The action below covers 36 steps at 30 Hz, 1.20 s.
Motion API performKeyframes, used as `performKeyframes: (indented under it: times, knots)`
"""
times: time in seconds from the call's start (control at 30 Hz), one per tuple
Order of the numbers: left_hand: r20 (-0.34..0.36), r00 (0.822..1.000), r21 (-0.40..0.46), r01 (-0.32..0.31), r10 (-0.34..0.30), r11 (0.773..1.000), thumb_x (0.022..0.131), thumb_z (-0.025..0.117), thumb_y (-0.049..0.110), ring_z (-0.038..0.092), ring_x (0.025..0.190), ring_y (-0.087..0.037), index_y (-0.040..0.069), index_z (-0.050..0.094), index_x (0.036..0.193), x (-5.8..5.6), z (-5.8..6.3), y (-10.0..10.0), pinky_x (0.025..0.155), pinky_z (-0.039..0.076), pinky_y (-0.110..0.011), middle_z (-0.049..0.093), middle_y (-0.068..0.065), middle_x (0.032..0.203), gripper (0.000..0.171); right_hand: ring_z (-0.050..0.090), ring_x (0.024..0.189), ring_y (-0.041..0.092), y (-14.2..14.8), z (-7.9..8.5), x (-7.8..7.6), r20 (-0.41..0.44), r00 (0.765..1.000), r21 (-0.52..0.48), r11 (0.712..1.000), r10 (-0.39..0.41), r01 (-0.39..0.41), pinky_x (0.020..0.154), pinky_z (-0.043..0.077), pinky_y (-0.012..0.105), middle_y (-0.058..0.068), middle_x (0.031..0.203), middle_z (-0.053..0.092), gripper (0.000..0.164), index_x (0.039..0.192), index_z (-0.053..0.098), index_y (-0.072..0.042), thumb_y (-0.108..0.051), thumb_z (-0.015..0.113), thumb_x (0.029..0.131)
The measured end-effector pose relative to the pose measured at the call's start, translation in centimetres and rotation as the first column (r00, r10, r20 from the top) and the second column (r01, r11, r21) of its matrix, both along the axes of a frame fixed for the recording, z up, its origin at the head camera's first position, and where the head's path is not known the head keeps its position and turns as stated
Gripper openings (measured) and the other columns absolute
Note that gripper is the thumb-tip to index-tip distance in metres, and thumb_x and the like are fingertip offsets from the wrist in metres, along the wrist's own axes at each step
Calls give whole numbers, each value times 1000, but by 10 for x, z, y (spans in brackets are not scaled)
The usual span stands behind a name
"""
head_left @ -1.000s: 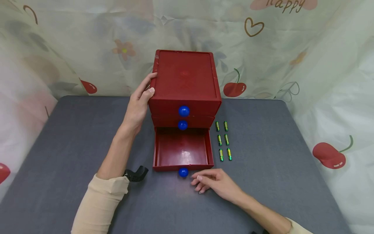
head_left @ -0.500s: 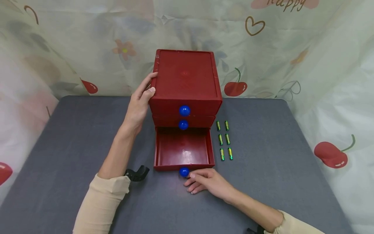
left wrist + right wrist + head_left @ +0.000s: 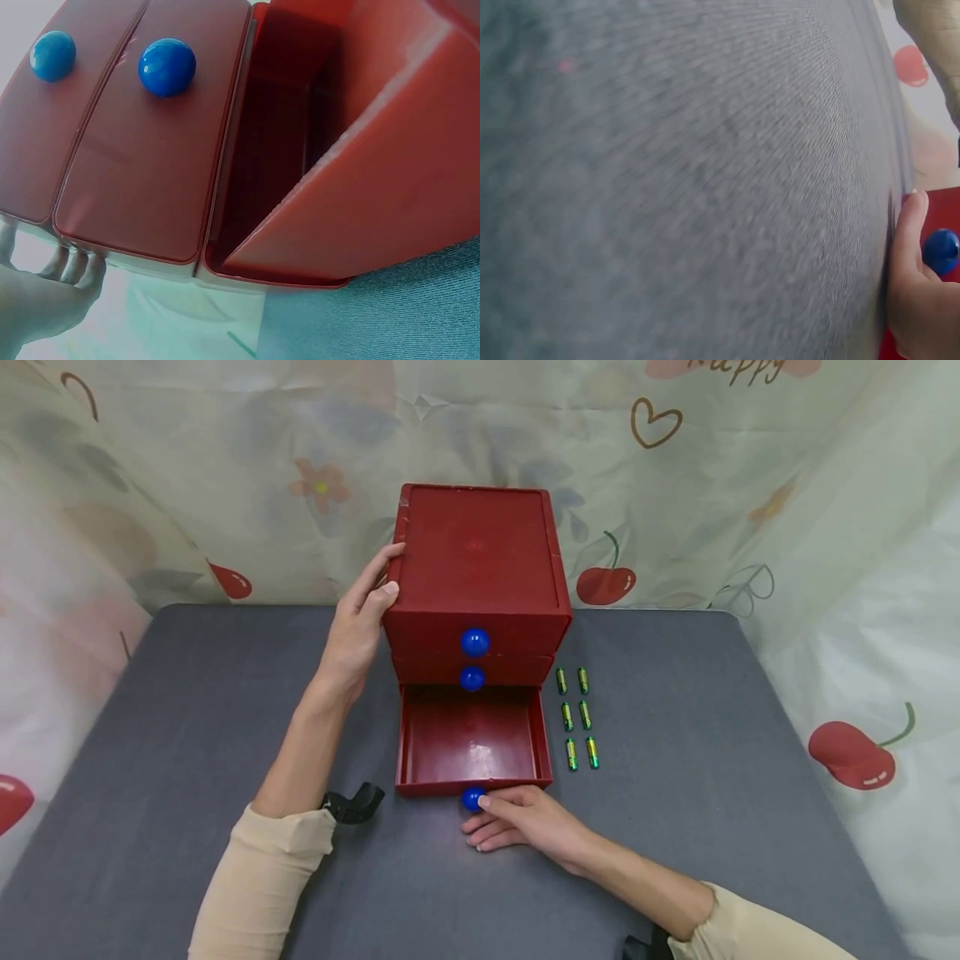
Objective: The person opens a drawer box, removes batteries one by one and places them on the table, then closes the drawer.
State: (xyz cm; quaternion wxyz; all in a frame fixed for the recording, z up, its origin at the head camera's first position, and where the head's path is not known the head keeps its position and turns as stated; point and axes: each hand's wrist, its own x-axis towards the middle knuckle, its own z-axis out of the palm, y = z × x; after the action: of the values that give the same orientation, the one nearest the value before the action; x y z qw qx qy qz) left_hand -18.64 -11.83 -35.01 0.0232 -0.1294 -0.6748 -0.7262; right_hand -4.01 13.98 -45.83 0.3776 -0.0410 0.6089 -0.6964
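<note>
A red cabinet (image 3: 476, 552) with three stacked drawers and blue ball knobs stands at the back middle of the table in the head view. Its bottom drawer (image 3: 474, 743) is pulled out, with nothing seen inside; the two upper drawers are closed. My left hand (image 3: 352, 631) rests against the cabinet's left side, fingertips and thumb near the top edge. At the bottom drawer's front, my right hand (image 3: 532, 822) has its thumb at the blue knob (image 3: 472, 799), the other fingers extended below and beside it. The index fingertip is hidden behind the thumb and knob.
Several small green-and-gold batteries (image 3: 567, 717) lie in two columns on the grey table (image 3: 675, 760), right of the drawer. A printed curtain (image 3: 262, 468) hangs behind and at both sides. Black straps (image 3: 354, 804) are on the wrists.
My right hand has moved left along the drawer's front, bringing its thumb to the bottom knob. The left hand keeps its place on the cabinet. The drawers and batteries have not moved.
</note>
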Motion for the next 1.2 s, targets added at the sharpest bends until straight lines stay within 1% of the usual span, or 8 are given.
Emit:
performKeyframes:
  times: [0.13, 0.3, 0.5, 0.67, 0.93, 1.13, 1.17, 1.2]
  knots:
    - [8, 1000, 3, 5, -5, 1000, 103, 45, 26, 40, 135, -17, 29, 43, 151, 2, 3, 1, 110, 33, -45, 38, 5, 153, 48, 73, 86, 20, -5, -2, -1, 48, 999, -21, 1000, -7, 8, 86, 56, 37, 23, 109, 70, 46, 122, 60, 15, -27, 58, 102]
    - [6, 1000, 9, 10, -10, 1000, 103, 44, 23, 39, 136, -18, 25, 42, 152, 5, 9, 2, 111, 32, -45, 37, 3, 154, 49, 73, 87, 20, -8, -4, -1, 71, 997, -45, 999, -18, 21, 85, 57, 36, 22, 108, 71, 49, 121, 60, 15, -29, 59, 101]
    - [-8, 1000, 20, 15, -15, 1000, 103, 45, 24, 39, 136, -17, 26, 42, 151, 2, 5, 1, 111, 33, -44, 37, 4, 154, 49, 72, 90, 20, -10, -4, 0, 96, 995, -49, 998, -42, 47, 84, 57, 35, 21, 106, 71, 45, 120, 61, 14, -28, 59, 101]
    - [-21, 1000, 26, 18, -17, 1000, 103, 46, 26, 39, 136, -17, 28, 43, 150, 0, 2, 1, 111, 32, -44, 36, 6, 154, 47, 72, 91, 20, -10, -4, -1, 91, 995, -52, 998, -42, 47, 85, 57, 35, 21, 106, 71, 45, 120, 60, 14, -27, 58, 102]
    - [-19, 1000, 6, 9, -9, 1000, 103, 46, 28, 39, 136, -16, 30, 43, 150, 1, 1, 0, 111, 32, -45, 37, 6, 154, 47, 72, 88, 18, -10, 0, -4, 81, 996, -54, 998, -36, 41, 85, 57, 34, 21, 105, 71, 43, 120, 60, 16, -24, 56, 103]
    - [-25, 1000, 16, 13, -13, 1000, 103, 46, 27, 38, 136, -16, 29, 42, 151, 3, 1, 1, 110, 33, -45, 37, 5, 153, 48, 72, 87, 18, -10, 3, -9, 67, 997, -39, 998, -42, 45, 85, 57, 34, 19, 103, 72, 43, 119, 61, 15, -24, 57, 102]
    - [-22, 1000, 15, 15, -14, 1000, 103, 46, 26, 38, 136, -17, 28, 42, 151, 5, 4, 2, 110, 33, -45, 37, 4, 153, 48, 72, 87, 18, -10, 3, -10, 64, 997, -36, 998, -43, 46, 85, 57, 34, 19, 103, 72, 43, 119, 61, 15, -24, 57, 102]
    - [-22, 1000, 17, 16, -15, 1000, 103, 46, 26, 38, 136, -17, 28, 42, 151, 5, 4, 2, 110, 33, -44, 37, 4, 153, 48, 72, 88, 18, -10, 4, -11, 64, 997, -34, 998, -45, 47, 85, 57, 34, 19, 103, 72, 43, 119, 61, 15, -24, 57, 102]
